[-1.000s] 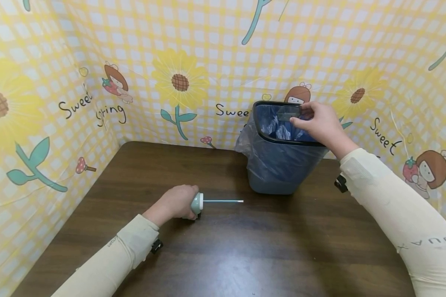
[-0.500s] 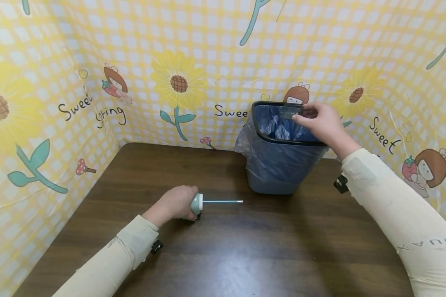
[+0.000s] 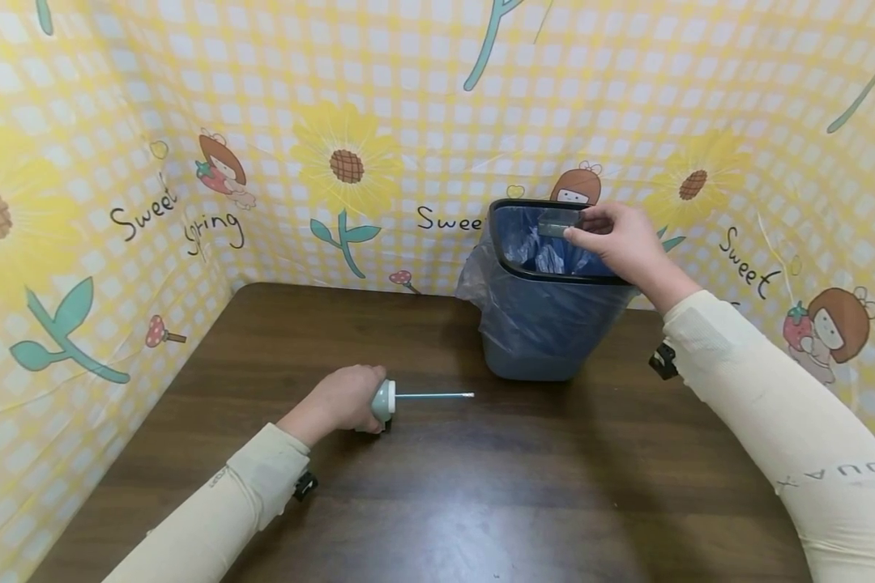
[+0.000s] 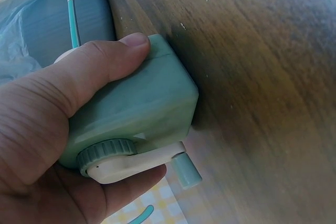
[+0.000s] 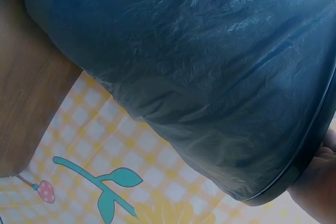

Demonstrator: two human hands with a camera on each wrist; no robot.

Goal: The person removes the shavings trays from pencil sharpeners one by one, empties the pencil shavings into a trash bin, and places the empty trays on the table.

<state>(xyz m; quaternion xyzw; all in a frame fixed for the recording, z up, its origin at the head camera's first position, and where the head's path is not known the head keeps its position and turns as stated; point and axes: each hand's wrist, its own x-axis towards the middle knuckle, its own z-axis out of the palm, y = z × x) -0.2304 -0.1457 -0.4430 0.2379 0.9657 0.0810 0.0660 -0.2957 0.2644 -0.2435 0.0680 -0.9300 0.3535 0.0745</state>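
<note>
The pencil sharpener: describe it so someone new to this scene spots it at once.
On the dark wooden table, look left of the blue bin. The left hand grips a small mint-green box, the pencil sharpener. It alone has a cream crank and a thin teal pencil sticking out toward the bin.

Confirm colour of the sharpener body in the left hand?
Pale green sharpener, cream crank; clearest in the left wrist view.

Slightly shifted to the left over the open top of the dark blue plastic bin (image 3: 547, 324) lined with a bag: right hand (image 3: 616, 239), together with the small grey translucent rectangular tray (image 3: 558, 223) pinched in its fingers. Barely tilted too, that tray, its near edge a touch lower than in the 2 earlier head views.
</note>
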